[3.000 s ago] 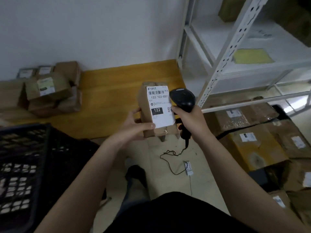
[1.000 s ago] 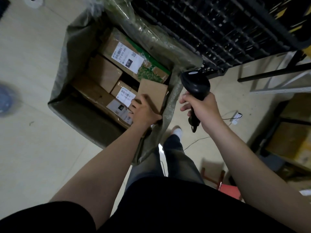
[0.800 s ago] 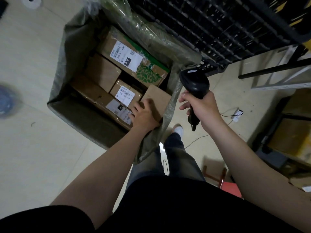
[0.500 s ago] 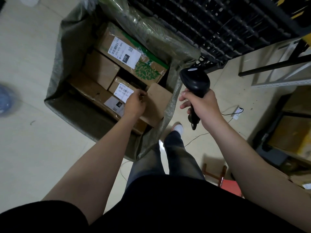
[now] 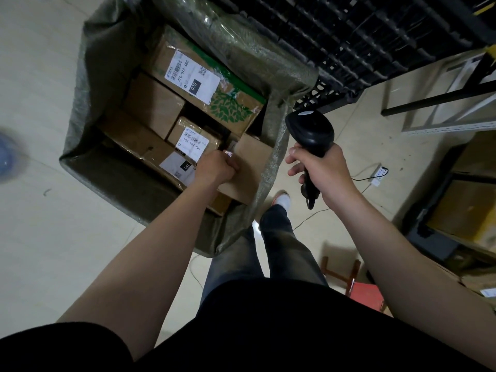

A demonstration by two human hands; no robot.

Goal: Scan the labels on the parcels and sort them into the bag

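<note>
Nearest you, a red stool point(image 5: 367, 294) sits on the floor by your right leg

Your right hand point(image 5: 324, 171) is up on the right, fingers wrapped round the grip of the black scanner point(image 5: 310, 132), forefinger a little loose off the front, and the scanner head sits just right of the bag's rim

Your left hand point(image 5: 217, 167) is down inside the bag point(image 5: 80, 108), fingers curled tight into the palm, knuckles against the left edge of the plain parcel point(image 5: 252, 162); I cannot tell whether the fingertips hook that edge

That plain parcel lies in the bag's near right corner, against the right wall, blank brown side up

Left of your fist, a long parcel point(image 5: 139, 146) runs along the near wall with a label on its right end

Just beyond your knuckles, a small parcel point(image 5: 193, 138) shows a label reading 102 102 001

Further in, a big parcel point(image 5: 230, 108) with green leaf print carries a label marked 070

Out to the right a white power strip point(image 5: 379, 174) lies on the floor

Past the bag's far edge stands a black crate point(image 5: 349, 36)
</note>
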